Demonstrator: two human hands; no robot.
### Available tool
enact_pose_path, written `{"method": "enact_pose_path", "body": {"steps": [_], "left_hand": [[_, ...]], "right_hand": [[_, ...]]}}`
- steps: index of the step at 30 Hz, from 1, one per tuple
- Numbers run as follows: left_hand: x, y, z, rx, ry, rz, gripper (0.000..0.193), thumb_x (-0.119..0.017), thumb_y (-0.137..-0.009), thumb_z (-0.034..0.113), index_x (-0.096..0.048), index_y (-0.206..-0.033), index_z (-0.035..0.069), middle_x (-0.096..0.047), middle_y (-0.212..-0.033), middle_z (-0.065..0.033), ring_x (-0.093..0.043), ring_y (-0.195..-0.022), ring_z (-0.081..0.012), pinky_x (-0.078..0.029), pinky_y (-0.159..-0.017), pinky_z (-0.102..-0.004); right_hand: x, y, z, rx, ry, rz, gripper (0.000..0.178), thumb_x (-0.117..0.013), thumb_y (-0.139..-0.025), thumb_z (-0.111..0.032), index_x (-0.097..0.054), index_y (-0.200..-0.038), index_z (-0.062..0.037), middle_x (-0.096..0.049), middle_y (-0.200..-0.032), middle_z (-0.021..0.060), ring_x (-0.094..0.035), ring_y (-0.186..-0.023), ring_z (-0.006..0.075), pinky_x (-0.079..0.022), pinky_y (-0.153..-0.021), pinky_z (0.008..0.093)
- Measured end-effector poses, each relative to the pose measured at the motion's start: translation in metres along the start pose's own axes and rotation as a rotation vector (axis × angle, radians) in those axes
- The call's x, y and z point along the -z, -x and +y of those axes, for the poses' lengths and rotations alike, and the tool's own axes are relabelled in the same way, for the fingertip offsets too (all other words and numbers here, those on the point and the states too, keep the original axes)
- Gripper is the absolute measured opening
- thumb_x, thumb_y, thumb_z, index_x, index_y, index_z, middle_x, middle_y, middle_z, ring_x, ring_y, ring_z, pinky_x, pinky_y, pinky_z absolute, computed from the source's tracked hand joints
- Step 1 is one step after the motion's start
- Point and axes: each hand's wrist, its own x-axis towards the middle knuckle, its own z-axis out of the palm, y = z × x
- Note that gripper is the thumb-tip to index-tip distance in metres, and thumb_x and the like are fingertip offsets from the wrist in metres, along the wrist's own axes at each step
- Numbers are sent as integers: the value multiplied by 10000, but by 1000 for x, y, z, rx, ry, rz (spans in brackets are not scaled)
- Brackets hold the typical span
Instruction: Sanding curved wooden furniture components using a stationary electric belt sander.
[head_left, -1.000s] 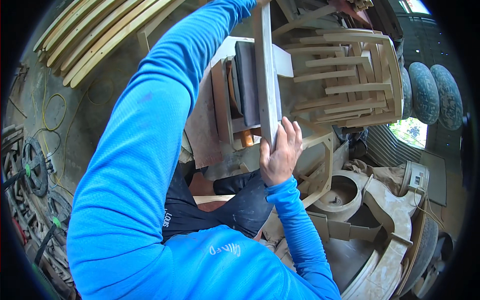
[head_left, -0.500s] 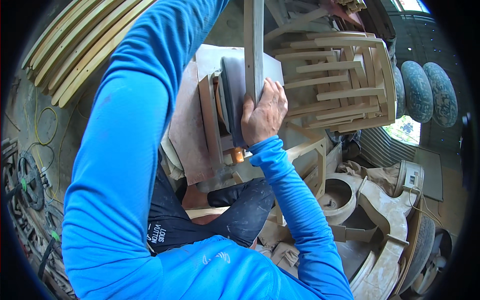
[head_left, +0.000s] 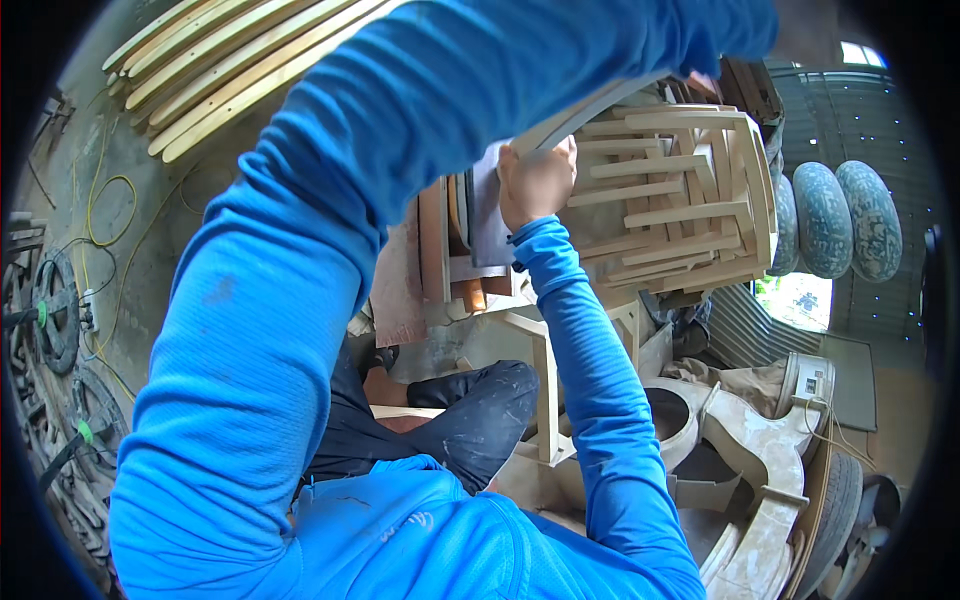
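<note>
A long grey-brown wooden strip (head_left: 590, 112) slants above the work stand, partly hidden behind my left sleeve. My right hand (head_left: 540, 182), somewhat blurred, is closed around its near end, beside the stand's grey padded edge (head_left: 488, 225). Stretched across the view to the upper right is my left arm. My left hand (head_left: 808, 30) is a dark smear at the rim, so its fingers cannot be made out. Below the padding an orange-brown handle-like piece (head_left: 473, 295) sticks out of the stand, and a pinkish-brown sheet (head_left: 400, 290) hangs at its left.
Curved wooden slats (head_left: 230, 75) lie at the upper left. A stack of wooden frames (head_left: 700, 190) stands right of the stand. A dusty pale machine with a round opening (head_left: 665, 415) sits lower right. Mottled round tubes (head_left: 868, 220) hang farther right. Yellow cord (head_left: 130, 215) runs over the floor.
The strip has swung from upright to a slant toward the upper right. My left arm has swept right across the view. My right hand has moved slightly up, still at the strip.
</note>
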Motion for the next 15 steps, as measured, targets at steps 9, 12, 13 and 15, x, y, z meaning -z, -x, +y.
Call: {"method": "enact_pose_path", "body": {"steps": [9,12,13,15], "left_hand": [[-65,56,52,-250,-188,-113,487,-667,-864,337,-577,-1312,168,-702,-1156,-185,-718,-1037,-384,-576,-874,-552],[-103,70,68,-549,-100,179,224,-688,-838,219,-605,-1038,163,-675,-778,-63,-716,-623,-305,-585,-523,-440],[-112,82,65,-564,-97,187,205,-688,-833,223,-608,-1010,155,-660,-763,-57,-723,-645,-284,-592,-531,-425],[-131,101,60,-543,-46,90,164,-633,-898,285,-616,-1001,159,-691,-793,-82,-741,-689,-311,-595,-540,-444]], "right_hand": [[8,-4,66,-108,-426,-326,577,-689,-900,-358,-523,-1354,-43,-550,-1410,145,-476,-1327,307,-343,-1134,467],[19,-50,25,-145,-337,-223,479,-721,-885,-325,-614,-1264,-53,-633,-1302,113,-555,-1242,278,-404,-1097,436],[22,-47,16,-163,-327,-210,447,-731,-880,-315,-644,-1234,-56,-661,-1266,103,-581,-1214,268,-424,-1084,426],[29,-44,-5,-200,-298,-178,384,-752,-870,-293,-704,-1174,-62,-717,-1195,82,-634,-1158,249,-465,-1059,406]]}}
